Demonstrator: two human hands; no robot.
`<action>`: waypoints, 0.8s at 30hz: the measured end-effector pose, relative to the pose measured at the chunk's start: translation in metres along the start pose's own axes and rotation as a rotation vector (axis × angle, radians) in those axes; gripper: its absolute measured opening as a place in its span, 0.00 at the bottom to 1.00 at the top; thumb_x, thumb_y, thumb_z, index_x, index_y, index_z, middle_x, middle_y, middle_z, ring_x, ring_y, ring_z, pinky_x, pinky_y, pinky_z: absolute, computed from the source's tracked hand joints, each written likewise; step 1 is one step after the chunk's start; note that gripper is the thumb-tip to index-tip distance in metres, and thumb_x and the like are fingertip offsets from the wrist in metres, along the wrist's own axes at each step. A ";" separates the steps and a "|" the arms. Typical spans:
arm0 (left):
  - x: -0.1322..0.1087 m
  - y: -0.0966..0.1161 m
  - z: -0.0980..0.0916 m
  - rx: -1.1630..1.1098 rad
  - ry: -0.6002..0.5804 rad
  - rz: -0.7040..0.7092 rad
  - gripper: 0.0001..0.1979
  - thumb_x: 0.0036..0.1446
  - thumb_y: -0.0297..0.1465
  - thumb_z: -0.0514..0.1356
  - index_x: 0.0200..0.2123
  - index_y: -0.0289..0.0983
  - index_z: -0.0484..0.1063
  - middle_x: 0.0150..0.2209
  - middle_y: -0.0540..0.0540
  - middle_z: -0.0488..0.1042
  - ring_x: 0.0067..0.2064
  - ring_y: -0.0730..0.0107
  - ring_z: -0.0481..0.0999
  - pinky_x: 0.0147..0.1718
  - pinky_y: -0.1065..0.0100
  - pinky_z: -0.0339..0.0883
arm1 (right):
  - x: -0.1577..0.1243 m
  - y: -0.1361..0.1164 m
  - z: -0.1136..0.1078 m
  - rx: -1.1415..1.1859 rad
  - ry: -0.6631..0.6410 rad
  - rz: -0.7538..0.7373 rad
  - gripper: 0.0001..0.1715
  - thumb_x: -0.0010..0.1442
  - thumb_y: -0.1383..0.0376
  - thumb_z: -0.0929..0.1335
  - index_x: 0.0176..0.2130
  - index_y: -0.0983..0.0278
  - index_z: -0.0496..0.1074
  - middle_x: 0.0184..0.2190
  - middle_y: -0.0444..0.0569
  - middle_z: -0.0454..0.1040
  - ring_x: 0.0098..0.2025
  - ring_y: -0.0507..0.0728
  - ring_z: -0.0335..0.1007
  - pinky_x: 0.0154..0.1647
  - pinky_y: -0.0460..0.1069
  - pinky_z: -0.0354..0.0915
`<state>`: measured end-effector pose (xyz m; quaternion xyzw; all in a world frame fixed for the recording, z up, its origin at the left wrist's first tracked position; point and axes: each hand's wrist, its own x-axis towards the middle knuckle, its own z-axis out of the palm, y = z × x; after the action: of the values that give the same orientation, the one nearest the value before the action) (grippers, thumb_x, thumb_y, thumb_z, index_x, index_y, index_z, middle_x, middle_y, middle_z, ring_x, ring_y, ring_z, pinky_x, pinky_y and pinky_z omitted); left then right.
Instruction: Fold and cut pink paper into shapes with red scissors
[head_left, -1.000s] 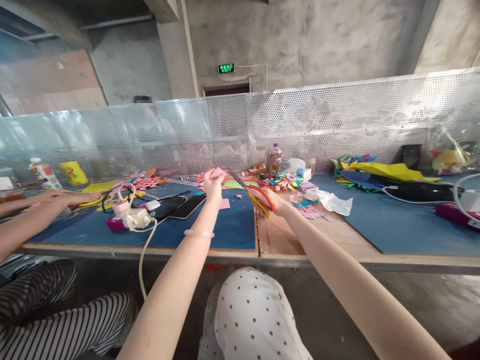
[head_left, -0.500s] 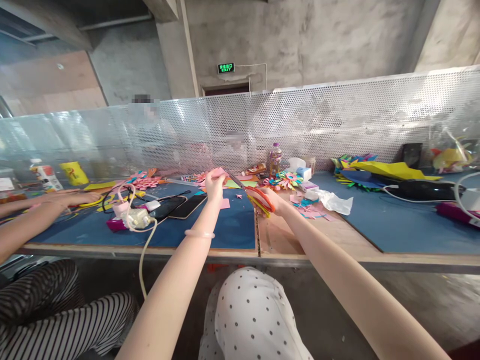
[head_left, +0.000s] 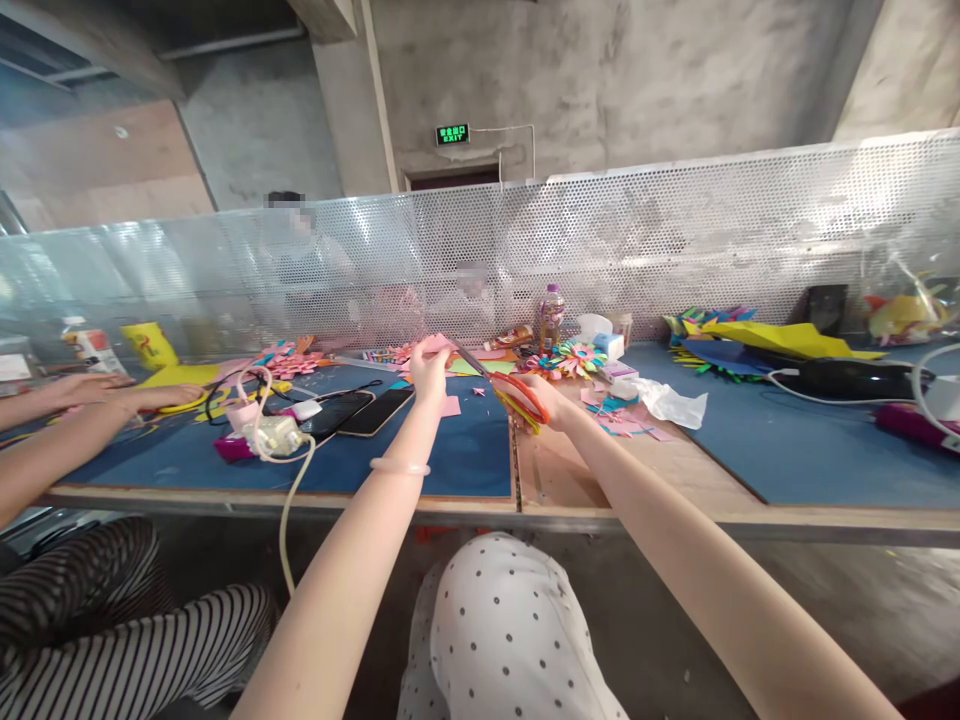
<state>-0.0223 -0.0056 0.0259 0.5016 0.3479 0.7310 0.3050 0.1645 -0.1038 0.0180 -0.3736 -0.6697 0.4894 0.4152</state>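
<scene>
My left hand (head_left: 430, 366) pinches a small piece of pink paper (head_left: 436, 343) above the blue mat. In my right hand (head_left: 541, 396) is a pair of scissors (head_left: 525, 392) with orange and yellow handles, fingers closed round them. The scissors' blades point up and left and reach the pink paper at my left fingertips. Whether they bite into the paper is too small to tell. Below lies a pink paper square (head_left: 450, 406) on the mat, with a small pink scrap (head_left: 478, 391) beside it.
Phones (head_left: 376, 412) and a power strip with chargers (head_left: 271, 436) lie left. A co-worker's hands (head_left: 146, 397) rest near yellow paper. Behind are paper flowers (head_left: 577, 360), a purple-capped bottle (head_left: 551, 318) and a perforated metal partition (head_left: 637, 240). Paper scraps (head_left: 626, 421) and crumpled tissue (head_left: 673, 402) lie right.
My hands, the paper and the scissors stay almost where they were. At the left, the co-worker's far hand has moved and more of the yellow paper shows.
</scene>
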 end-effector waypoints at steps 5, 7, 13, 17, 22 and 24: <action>0.004 -0.008 -0.001 0.018 0.087 0.118 0.20 0.44 0.29 0.62 0.44 0.38 0.70 0.41 0.45 0.72 0.41 0.68 0.72 0.38 0.67 0.67 | -0.002 -0.005 0.002 -0.010 0.013 0.036 0.08 0.50 0.62 0.65 0.27 0.64 0.64 0.17 0.43 0.66 0.13 0.51 0.62 0.10 0.45 0.58; 0.004 -0.009 0.000 0.015 0.086 0.127 0.20 0.44 0.29 0.62 0.44 0.38 0.70 0.40 0.44 0.72 0.40 0.68 0.73 0.38 0.67 0.67 | -0.001 -0.005 0.003 -0.005 0.010 0.036 0.07 0.50 0.62 0.65 0.26 0.64 0.63 0.16 0.42 0.65 0.13 0.51 0.62 0.10 0.45 0.58; 0.003 -0.006 0.001 0.000 0.069 0.108 0.21 0.45 0.29 0.62 0.45 0.37 0.69 0.39 0.44 0.73 0.36 0.69 0.73 0.35 0.68 0.67 | 0.000 -0.004 0.002 0.009 0.003 0.035 0.09 0.49 0.61 0.66 0.26 0.63 0.62 0.15 0.42 0.64 0.13 0.51 0.62 0.10 0.45 0.58; 0.002 -0.004 0.001 0.003 0.063 0.091 0.22 0.45 0.30 0.62 0.46 0.36 0.68 0.38 0.44 0.73 0.34 0.70 0.73 0.34 0.69 0.67 | 0.001 -0.003 0.001 0.006 0.003 0.026 0.09 0.50 0.60 0.66 0.26 0.63 0.62 0.15 0.41 0.64 0.13 0.51 0.60 0.10 0.45 0.57; 0.002 -0.003 0.000 0.018 0.046 0.072 0.24 0.45 0.30 0.62 0.48 0.36 0.68 0.38 0.44 0.73 0.34 0.70 0.73 0.32 0.69 0.67 | 0.001 -0.001 0.000 -0.006 -0.010 0.002 0.11 0.50 0.59 0.66 0.25 0.63 0.62 0.15 0.41 0.64 0.13 0.51 0.62 0.10 0.44 0.57; 0.002 -0.003 -0.001 0.028 0.043 0.062 0.24 0.44 0.30 0.62 0.48 0.36 0.68 0.38 0.44 0.73 0.34 0.70 0.73 0.32 0.70 0.67 | 0.001 0.000 0.000 -0.010 -0.012 -0.007 0.11 0.50 0.59 0.66 0.25 0.63 0.62 0.15 0.42 0.64 0.13 0.51 0.61 0.10 0.44 0.57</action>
<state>-0.0235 -0.0023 0.0249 0.5004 0.3492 0.7457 0.2676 0.1638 -0.1027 0.0184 -0.3702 -0.6761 0.4868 0.4109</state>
